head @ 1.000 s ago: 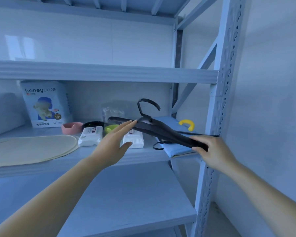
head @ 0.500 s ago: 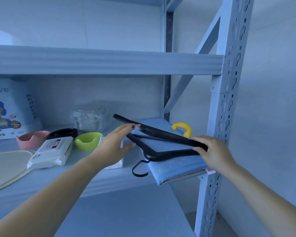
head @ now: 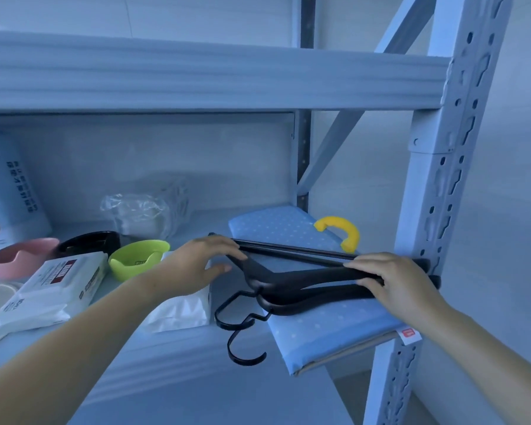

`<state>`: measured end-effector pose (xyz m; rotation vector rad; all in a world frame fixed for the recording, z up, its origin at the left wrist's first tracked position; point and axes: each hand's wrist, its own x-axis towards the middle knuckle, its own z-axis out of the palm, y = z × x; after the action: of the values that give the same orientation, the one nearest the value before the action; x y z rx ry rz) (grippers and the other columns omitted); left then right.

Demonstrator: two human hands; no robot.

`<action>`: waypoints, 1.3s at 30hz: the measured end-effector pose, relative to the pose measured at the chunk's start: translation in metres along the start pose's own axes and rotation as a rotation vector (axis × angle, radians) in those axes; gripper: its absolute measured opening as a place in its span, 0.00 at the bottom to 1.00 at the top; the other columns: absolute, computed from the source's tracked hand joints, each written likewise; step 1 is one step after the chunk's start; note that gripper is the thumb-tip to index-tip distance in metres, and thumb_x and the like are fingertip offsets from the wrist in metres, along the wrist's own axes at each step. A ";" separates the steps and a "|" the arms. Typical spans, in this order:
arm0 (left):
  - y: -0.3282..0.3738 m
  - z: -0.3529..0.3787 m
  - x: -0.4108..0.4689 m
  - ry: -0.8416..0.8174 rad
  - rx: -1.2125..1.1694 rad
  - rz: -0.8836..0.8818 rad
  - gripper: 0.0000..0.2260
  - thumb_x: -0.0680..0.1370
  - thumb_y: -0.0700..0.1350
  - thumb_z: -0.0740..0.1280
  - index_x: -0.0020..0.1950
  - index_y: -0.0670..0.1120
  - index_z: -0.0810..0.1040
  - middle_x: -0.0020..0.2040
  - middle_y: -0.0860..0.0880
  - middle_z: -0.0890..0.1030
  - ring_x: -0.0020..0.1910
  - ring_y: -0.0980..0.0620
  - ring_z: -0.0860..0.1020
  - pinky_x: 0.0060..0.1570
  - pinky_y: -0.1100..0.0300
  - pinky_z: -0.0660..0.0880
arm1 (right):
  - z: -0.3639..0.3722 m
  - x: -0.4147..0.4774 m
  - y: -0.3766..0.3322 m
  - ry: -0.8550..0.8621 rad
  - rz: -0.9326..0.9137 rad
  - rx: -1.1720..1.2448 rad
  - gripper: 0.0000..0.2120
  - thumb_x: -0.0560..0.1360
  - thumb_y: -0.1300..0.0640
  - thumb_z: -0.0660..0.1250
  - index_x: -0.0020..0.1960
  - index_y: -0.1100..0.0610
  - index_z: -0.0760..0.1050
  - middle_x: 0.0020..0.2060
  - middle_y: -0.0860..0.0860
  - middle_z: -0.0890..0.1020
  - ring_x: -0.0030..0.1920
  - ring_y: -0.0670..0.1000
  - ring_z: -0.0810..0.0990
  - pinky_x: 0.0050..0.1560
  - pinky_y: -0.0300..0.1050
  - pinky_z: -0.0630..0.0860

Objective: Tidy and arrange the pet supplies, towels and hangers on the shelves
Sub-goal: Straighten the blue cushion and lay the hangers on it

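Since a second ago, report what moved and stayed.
The upper black plastic hanger, earlier raised, came down onto another black hanger on the blue dotted folded pad. The left hand rests on it; the right hand kept its grip. Green bowl and white wipe packs stayed.

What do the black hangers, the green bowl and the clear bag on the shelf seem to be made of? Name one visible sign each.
Black hangers: probably plastic, matt with a faint sheen; thick moulded arms, though painted wood is possible.
Green bowl: likely plastic, glossy; even bright colour, thin rim.
Clear bag: thin plastic film; see-through, crinkled, with bright highlights.
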<state>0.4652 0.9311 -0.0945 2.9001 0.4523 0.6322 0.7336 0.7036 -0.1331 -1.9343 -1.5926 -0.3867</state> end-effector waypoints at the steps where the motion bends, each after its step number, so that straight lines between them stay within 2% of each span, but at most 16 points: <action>1: -0.001 0.001 0.005 -0.014 -0.024 0.006 0.13 0.77 0.42 0.66 0.57 0.57 0.79 0.58 0.61 0.76 0.53 0.71 0.70 0.52 0.81 0.59 | -0.002 0.000 0.000 -0.007 0.006 0.009 0.16 0.70 0.64 0.73 0.55 0.51 0.81 0.52 0.46 0.82 0.48 0.40 0.79 0.46 0.28 0.66; 4: 0.004 0.007 0.018 -0.043 -0.151 0.010 0.11 0.78 0.41 0.65 0.55 0.55 0.80 0.55 0.60 0.79 0.53 0.69 0.72 0.50 0.79 0.64 | -0.008 0.002 -0.002 -0.025 0.025 0.031 0.16 0.69 0.64 0.73 0.54 0.52 0.82 0.51 0.46 0.82 0.47 0.36 0.74 0.45 0.21 0.66; 8: 0.023 0.015 0.032 -0.151 -0.277 0.004 0.09 0.78 0.49 0.64 0.57 0.57 0.78 0.52 0.63 0.79 0.53 0.69 0.75 0.51 0.77 0.69 | -0.012 0.003 -0.005 -0.072 0.046 0.017 0.15 0.70 0.62 0.73 0.56 0.54 0.81 0.51 0.45 0.81 0.43 0.38 0.74 0.44 0.19 0.65; 10: 0.035 0.017 0.037 -0.219 -0.271 0.039 0.09 0.78 0.52 0.63 0.57 0.58 0.78 0.51 0.65 0.79 0.52 0.70 0.75 0.51 0.76 0.69 | -0.013 0.004 -0.004 -0.110 0.062 0.019 0.15 0.71 0.61 0.72 0.57 0.53 0.80 0.51 0.44 0.80 0.48 0.41 0.76 0.47 0.19 0.64; 13: 0.049 0.021 0.043 -0.289 -0.264 0.079 0.10 0.77 0.54 0.65 0.56 0.56 0.79 0.48 0.65 0.80 0.50 0.70 0.76 0.49 0.78 0.69 | -0.014 0.002 -0.003 -0.143 0.095 0.043 0.13 0.72 0.58 0.71 0.56 0.52 0.80 0.50 0.40 0.79 0.51 0.39 0.77 0.50 0.19 0.64; 18: 0.059 0.027 0.047 -0.303 -0.217 0.074 0.13 0.75 0.55 0.67 0.58 0.54 0.79 0.49 0.61 0.81 0.49 0.68 0.77 0.47 0.79 0.68 | -0.021 0.002 -0.001 -0.179 0.173 0.054 0.15 0.69 0.49 0.72 0.56 0.49 0.80 0.48 0.40 0.81 0.49 0.38 0.77 0.49 0.23 0.67; 23: 0.074 0.031 0.052 -0.361 -0.082 0.067 0.18 0.70 0.61 0.70 0.57 0.55 0.79 0.48 0.61 0.80 0.48 0.64 0.77 0.51 0.68 0.73 | -0.026 0.005 -0.001 -0.291 0.249 0.076 0.18 0.67 0.45 0.74 0.56 0.46 0.80 0.51 0.38 0.80 0.53 0.35 0.76 0.56 0.31 0.68; 25: 0.079 0.033 0.054 -0.368 0.004 0.057 0.23 0.68 0.63 0.70 0.59 0.55 0.78 0.50 0.60 0.80 0.49 0.60 0.77 0.53 0.62 0.74 | -0.027 0.005 0.000 -0.307 0.247 0.070 0.17 0.67 0.46 0.74 0.56 0.45 0.80 0.51 0.38 0.81 0.53 0.36 0.76 0.55 0.33 0.69; 27: 0.083 0.034 0.054 -0.363 0.046 0.031 0.25 0.68 0.63 0.70 0.61 0.54 0.76 0.52 0.59 0.79 0.51 0.58 0.77 0.54 0.60 0.74 | -0.027 0.004 0.000 -0.318 0.234 0.066 0.17 0.68 0.45 0.73 0.56 0.44 0.79 0.50 0.38 0.81 0.52 0.37 0.77 0.53 0.34 0.70; 34: 0.093 0.036 0.049 -0.350 0.065 -0.022 0.20 0.70 0.58 0.70 0.58 0.52 0.77 0.51 0.57 0.79 0.51 0.57 0.75 0.56 0.58 0.73 | -0.026 0.004 0.005 -0.377 0.207 0.009 0.20 0.67 0.42 0.73 0.57 0.42 0.78 0.51 0.41 0.81 0.52 0.43 0.77 0.54 0.40 0.74; 39: 0.096 0.037 0.045 -0.363 0.093 -0.053 0.20 0.70 0.59 0.70 0.59 0.54 0.74 0.53 0.57 0.78 0.52 0.57 0.74 0.56 0.60 0.72 | -0.027 0.001 0.002 -0.393 0.183 0.019 0.14 0.68 0.42 0.72 0.52 0.41 0.78 0.46 0.42 0.83 0.47 0.46 0.80 0.53 0.48 0.77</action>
<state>0.5450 0.8519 -0.0921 2.9834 0.5157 0.0721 0.7401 0.6874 -0.1119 -2.2172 -1.6233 0.0908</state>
